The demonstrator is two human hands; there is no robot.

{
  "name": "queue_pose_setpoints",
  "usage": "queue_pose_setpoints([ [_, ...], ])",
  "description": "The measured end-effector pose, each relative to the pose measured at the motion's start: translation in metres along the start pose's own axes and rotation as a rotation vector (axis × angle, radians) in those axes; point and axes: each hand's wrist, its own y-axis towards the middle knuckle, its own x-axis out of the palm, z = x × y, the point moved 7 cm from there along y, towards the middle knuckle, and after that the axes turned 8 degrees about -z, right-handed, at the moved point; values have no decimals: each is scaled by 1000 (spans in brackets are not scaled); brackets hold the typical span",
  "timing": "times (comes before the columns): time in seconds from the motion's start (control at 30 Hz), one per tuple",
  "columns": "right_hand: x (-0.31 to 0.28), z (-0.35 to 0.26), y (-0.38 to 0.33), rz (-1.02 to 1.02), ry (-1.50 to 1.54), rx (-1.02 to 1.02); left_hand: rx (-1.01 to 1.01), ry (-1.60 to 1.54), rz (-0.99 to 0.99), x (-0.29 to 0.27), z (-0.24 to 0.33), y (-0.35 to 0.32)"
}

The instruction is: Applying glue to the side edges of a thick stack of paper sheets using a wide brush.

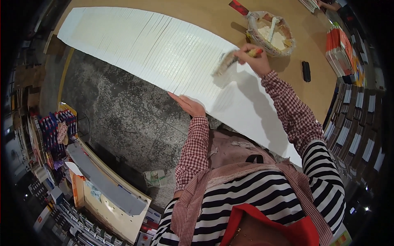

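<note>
Speckled grey floor (123,94), brown tabletop (209,16)

The left fingers (179,99) extend straight; the right fingers (243,55) grip, curled.

The bench (209,18) presented a broad, smooth, plain brown top. Along its near side lay a long row of overlapping white sheets (160,53), covering much of that edge. Toward the far right stood a round bowl wrapped in clear plastic (277,52), apart from the sheets. Nearer the right edge lay a small black oblong object (306,71), kind undetermined. Whether the stack of red and white booklets (340,53) at that edge rested on the bench could not be established.
</note>
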Motion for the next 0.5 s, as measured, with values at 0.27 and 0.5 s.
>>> queue_pose_setpoints([
  [0.27,-48,-21,-72,30,76,115,-42,-77,-26,2,2,-1],
  [0.5,-72,-54,-44,174,400,25,-32,-29,-12,2,5,-1],
])
